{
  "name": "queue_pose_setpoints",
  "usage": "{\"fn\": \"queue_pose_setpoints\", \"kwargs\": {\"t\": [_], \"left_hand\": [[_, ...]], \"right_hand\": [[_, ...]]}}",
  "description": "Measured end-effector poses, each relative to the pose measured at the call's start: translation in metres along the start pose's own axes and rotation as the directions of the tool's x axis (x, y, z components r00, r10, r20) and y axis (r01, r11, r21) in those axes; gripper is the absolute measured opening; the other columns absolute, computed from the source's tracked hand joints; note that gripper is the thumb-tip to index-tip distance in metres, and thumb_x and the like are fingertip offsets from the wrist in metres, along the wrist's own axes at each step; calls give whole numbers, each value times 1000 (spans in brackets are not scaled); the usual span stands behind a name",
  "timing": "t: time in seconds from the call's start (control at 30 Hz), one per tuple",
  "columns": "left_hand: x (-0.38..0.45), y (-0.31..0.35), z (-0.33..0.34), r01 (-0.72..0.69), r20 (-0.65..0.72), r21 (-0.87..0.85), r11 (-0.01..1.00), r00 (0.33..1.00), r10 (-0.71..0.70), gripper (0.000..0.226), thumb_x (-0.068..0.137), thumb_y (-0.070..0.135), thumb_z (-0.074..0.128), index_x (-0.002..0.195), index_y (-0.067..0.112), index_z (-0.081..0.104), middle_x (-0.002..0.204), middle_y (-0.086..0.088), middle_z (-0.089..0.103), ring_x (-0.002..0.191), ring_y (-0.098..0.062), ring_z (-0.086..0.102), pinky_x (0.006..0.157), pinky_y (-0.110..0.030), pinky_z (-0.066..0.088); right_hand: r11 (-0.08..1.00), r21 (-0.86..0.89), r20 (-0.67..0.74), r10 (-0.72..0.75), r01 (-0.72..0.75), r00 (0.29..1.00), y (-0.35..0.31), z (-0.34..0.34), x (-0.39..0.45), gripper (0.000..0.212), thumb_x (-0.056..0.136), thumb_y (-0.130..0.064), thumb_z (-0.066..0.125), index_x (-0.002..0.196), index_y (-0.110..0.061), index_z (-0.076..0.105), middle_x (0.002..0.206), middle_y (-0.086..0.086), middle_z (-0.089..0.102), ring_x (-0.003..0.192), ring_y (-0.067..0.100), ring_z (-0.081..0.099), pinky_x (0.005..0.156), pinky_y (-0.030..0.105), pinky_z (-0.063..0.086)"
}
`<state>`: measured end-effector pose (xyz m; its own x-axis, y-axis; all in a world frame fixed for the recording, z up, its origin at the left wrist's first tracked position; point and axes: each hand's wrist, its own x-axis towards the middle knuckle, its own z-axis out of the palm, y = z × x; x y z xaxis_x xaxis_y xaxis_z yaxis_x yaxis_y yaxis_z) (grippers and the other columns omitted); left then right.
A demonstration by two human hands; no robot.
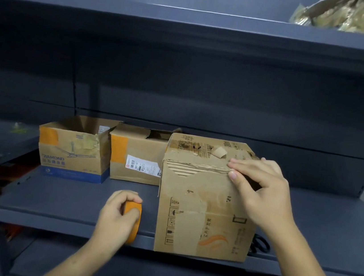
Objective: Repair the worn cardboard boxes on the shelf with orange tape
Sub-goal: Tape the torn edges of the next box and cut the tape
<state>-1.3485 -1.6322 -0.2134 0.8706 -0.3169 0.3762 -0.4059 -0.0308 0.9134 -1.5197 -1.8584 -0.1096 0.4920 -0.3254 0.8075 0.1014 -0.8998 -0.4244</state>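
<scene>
Two bare hands reach over the front edge of a dark grey metal shelf (69,201) in a dim storage rack. At the left hand (116,216) the grip is clenched round a roll of orange tape (133,218), held just above the shelf near its front lip. At the right hand (259,193) the thumb and fingers pinch the frayed top front edge of the nearest cardboard box (203,211), which stands at the shelf's front. Three boxes in all: behind it to the left sit a middle box (137,166) and a fan box (73,157), each already carrying orange patches. Black scissors (259,244) peek out right of the near box.
</scene>
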Motion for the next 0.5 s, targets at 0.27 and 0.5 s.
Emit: {"fn": "queue_pose_setpoints", "kwargs": {"t": [0.27,0.5], "left_hand": [[1,-6,12,28,-142,-69,997,989,-38,34,89,-3,57,77,27,69,104,14,63,101,-2,60,94,-38,49],[4,-5,10,141,-148,-152,978,975,-164,27,91,4,59,75,23,69,102,9,69,101,-13,61,86,-31,47]], "right_hand": [[1000,-16,3,-17,17,1000,1,1,0,18,88,-21,74,104,-28,78,109,-19,71,113,23,58,103,3,22],[1000,-8,-20,-30,30,999,0,2,0,18,89,-21,74,104,-28,78,109,-18,71,115,22,59,113,39,35]]}}
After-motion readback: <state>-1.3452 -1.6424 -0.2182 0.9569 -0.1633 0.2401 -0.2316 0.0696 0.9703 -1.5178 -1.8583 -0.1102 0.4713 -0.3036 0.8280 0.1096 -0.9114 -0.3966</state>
